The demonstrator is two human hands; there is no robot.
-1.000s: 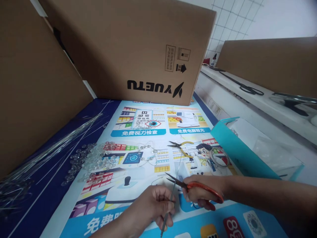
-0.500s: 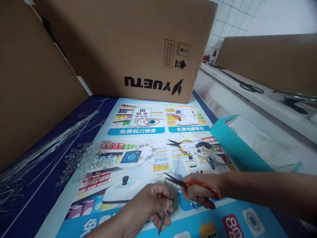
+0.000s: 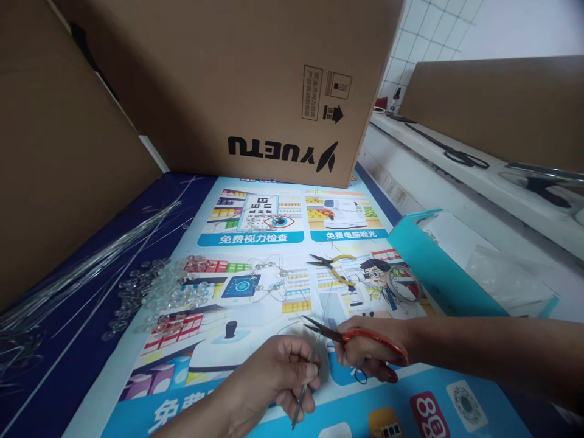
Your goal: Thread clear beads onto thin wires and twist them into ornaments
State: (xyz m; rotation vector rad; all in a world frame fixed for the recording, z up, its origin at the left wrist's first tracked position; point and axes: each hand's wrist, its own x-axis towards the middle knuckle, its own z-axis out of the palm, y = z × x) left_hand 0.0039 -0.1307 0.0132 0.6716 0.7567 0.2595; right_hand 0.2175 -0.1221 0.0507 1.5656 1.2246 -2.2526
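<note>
My left hand [image 3: 287, 374] is closed, pinching a narrow bundle of thin wire [image 3: 299, 404] between thumb and fingers. The bundle slants up and right out of the grip. My right hand [image 3: 365, 353] grips red-handled scissors [image 3: 378, 340], pointing left. Their dark blades are slightly apart and meet the wire just above my left fingers; whether they press on it I cannot tell. Beyond the hands lies a loop of wire with clear beads [image 3: 269, 271]. Yellow-handled pliers [image 3: 337, 267] rest to its right.
Clear beads [image 3: 168, 289] are heaped at left, beside long wires [image 3: 100, 267]. A wire coil [image 3: 406, 283] lies near a teal box [image 3: 438, 267] holding clear plastic. Tall cardboard [image 3: 237, 79] stands at the back. Black scissors [image 3: 465, 157] lie on the ledge [image 3: 497, 182] at right.
The scissor blades have closed slightly around the wire. Both hands stay in nearly the same place, and the view has shifted a little.
</note>
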